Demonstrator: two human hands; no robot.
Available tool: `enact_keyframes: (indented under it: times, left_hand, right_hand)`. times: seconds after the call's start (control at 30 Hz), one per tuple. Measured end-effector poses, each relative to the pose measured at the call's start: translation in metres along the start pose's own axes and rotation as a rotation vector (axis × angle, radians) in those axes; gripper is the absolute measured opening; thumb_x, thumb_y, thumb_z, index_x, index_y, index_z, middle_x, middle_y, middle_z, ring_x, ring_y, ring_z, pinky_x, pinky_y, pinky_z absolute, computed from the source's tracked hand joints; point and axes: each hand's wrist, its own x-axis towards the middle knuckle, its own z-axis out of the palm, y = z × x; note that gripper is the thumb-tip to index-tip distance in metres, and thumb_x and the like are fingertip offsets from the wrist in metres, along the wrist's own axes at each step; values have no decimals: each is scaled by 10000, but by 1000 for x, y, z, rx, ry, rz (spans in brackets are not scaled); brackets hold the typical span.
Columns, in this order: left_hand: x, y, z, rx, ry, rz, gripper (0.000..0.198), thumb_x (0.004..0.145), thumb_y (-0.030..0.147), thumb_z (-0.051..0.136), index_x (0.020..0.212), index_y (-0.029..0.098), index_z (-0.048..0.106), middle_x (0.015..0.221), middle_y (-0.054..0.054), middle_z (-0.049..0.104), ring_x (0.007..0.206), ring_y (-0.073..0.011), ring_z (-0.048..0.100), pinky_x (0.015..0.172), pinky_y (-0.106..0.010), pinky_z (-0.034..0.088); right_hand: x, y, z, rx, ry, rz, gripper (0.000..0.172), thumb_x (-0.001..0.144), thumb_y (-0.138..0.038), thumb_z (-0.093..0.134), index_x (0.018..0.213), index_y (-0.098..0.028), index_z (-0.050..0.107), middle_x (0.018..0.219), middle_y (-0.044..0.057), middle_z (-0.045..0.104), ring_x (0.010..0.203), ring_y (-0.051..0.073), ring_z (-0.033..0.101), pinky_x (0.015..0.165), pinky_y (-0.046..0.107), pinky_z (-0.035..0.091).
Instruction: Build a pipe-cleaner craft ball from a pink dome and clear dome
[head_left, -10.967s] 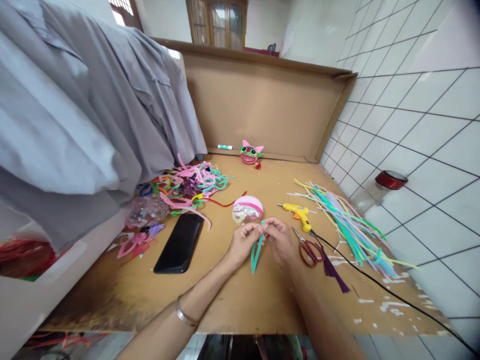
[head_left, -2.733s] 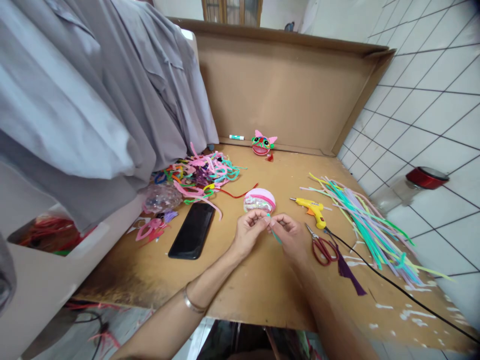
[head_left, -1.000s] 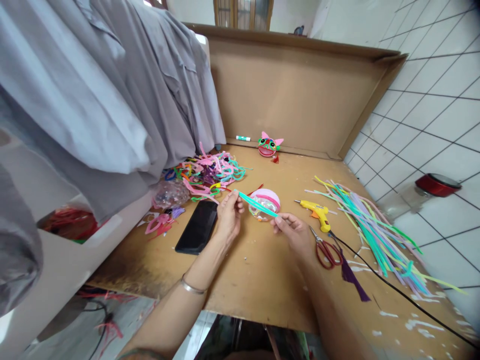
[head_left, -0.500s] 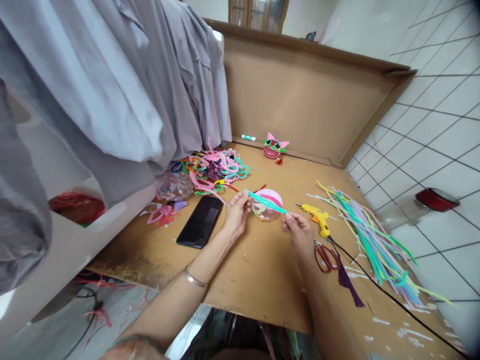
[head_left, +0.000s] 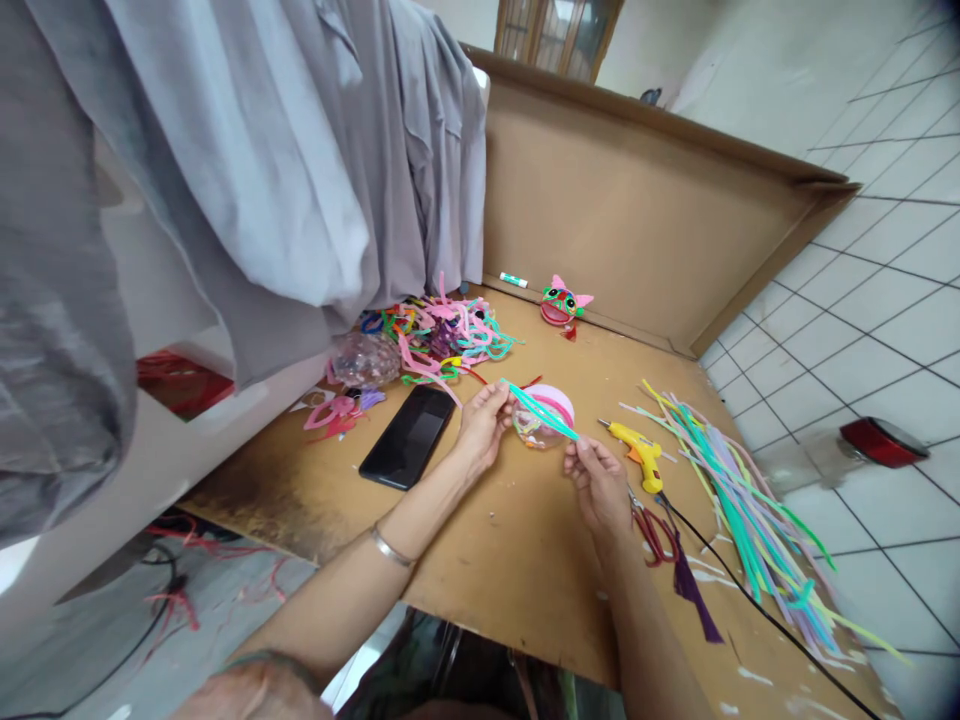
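Stretched between my two hands is a bundle of turquoise pipe cleaners (head_left: 545, 411), raised over the table. My left hand (head_left: 486, 420) pinches its upper left end, and my right hand (head_left: 598, 475) pinches the lower right end. Just behind and below the strands sits a clear round container (head_left: 531, 436) with a pink and white rim, partly covered by them. To the right of my right hand lie a yellow glue gun (head_left: 637, 455) and red-handled scissors (head_left: 655, 532). A black phone (head_left: 409, 437) rests left of my left hand.
Loose pipe cleaners (head_left: 727, 500) spread along the right side, near a purple tassel (head_left: 694, 597). A tangled colourful heap (head_left: 457, 330) lies back left, beside hanging grey cloth (head_left: 300, 150). A small pink-eared cat face (head_left: 562, 303) and glue stick (head_left: 514, 281) stand by the cardboard wall (head_left: 637, 200).
The whole view has shifted and tilted slightly, so the scene sits a little farther right. Both hands keep hold of the turquoise pipe cleaners, with little other movement.
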Motion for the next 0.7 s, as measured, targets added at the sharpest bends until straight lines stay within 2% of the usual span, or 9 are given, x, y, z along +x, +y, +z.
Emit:
enact_keyframes:
  times: [0.13,0.3,0.5,0.57,0.7]
  left_hand:
    - [0,-3,-1,8,-9,-12,335,620,318,826,685,144,547,605,40,528,522,-40,456,455,-149,308]
    - [0,-7,-1,41,40,-24,319,624,305,818,698,148,550,613,43,531,517,-44,452,460,-157,293]
    - [3,-11,-2,135,228,34,206,691,225,742,688,160,546,640,53,532,578,-53,479,569,-168,347]
    - [4,-13,-4,159,233,57,184,701,217,723,684,162,548,663,50,542,599,-59,484,596,-179,352]
    - [6,-18,-8,157,243,83,164,716,197,688,672,167,533,649,52,530,592,-66,470,603,-189,345]
  right_hand:
    - [0,0,-1,20,38,-16,287,635,-426,810,714,-187,671,643,-14,619,546,86,507,519,225,406]
    - [1,1,-2,7,57,-33,305,638,-446,802,699,-187,654,609,-24,588,539,81,489,518,217,388]
    - [3,4,-2,-157,103,-143,293,668,-459,756,738,-195,651,629,-28,575,572,101,486,571,245,404]
    - [4,5,-2,-237,94,-209,257,699,-443,729,755,-203,656,667,-23,592,619,117,510,622,257,421]
    - [4,5,-1,-310,57,-316,187,734,-397,692,757,-215,658,887,22,671,856,180,596,808,306,453]
